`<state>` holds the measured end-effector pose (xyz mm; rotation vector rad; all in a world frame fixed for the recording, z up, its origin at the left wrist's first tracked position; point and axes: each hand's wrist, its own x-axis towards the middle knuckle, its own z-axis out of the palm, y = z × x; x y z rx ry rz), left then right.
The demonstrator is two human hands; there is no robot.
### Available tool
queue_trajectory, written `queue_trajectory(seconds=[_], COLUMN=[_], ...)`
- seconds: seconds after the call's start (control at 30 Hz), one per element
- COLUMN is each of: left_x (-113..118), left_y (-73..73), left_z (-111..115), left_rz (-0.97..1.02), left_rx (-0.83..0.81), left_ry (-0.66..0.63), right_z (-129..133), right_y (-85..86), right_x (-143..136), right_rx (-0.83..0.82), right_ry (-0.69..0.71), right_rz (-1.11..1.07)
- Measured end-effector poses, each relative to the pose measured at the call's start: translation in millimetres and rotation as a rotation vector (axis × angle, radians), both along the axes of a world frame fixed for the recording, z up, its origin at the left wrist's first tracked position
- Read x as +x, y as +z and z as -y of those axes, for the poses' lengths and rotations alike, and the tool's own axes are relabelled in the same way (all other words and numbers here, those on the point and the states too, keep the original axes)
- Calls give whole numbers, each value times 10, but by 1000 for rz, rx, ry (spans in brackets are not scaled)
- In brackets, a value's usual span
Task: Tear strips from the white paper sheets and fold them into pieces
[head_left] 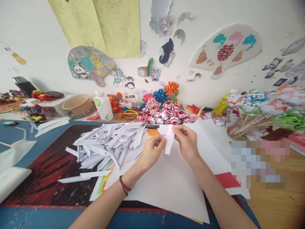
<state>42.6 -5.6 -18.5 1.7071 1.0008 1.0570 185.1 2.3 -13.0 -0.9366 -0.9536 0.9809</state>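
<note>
A narrow folded white paper strip [169,143] is held upright between my two hands, above large white sheets [171,187]. My left hand [153,149], with a dark red cord on its wrist, pinches the strip's left edge. My right hand [187,140] grips its upper right edge between thumb and fingers. Left of my hands lies a heap of folded white paper strips [107,143] on a black and red mat [52,171]. Two more strips [84,176] lie apart, below the heap.
Red and white paper flowers [166,114] stand behind my hands. Further left are a white bottle [103,106] and a round tan bowl [78,104]. Flowers on sticks [247,122] lie at the right, near a pixelated patch. Colored sheets show under the white ones.
</note>
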Motion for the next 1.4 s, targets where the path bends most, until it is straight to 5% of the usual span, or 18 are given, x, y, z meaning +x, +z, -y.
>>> queue_trajectory(seconds=[0.47,0.57,0.77,0.87,1.17,1.4], left_x=[25,7,-30,-57,-196,-212], left_y=[12,7,-24,-25,166,160], left_z=[89,71,1,-24,-30,-8], left_rz=[-200,-208,-73,-136,-209,-390], left_rx=[71,68,2,5,271,461], left_ry=[-2,19,15,-4,291,479], right_z=[-108,-96,-24,-21,40,45], right_y=[-13,1,30,6,73,23], right_x=[118,105,51,52,-16,-37], right_rx=[-5,-2,-40,-38,1,-15], right_ry=[-144,-47,358,380,462,507], right_rz=[-65,-69,89,166,476,509])
